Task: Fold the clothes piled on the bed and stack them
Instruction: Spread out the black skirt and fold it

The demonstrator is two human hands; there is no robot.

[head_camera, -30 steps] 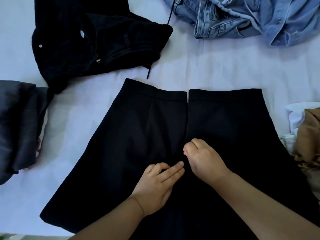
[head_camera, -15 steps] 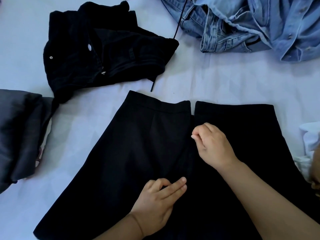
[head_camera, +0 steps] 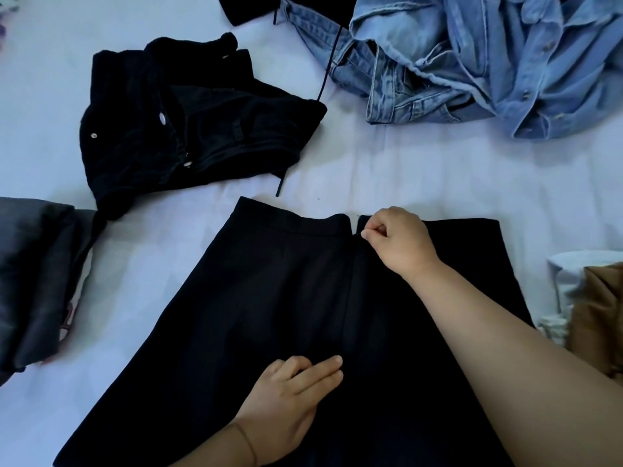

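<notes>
Black skirt lies spread flat on the bed, waistband away from the person. Right hand pinches something small at the waistband's centre opening, likely a zip pull. Left hand rests lower down beside the seam, fingers straight, pressing the cloth. To do this well, I judge, keep the cloth taut under the flat hand and bring both waistband edges level before folding.
</notes>
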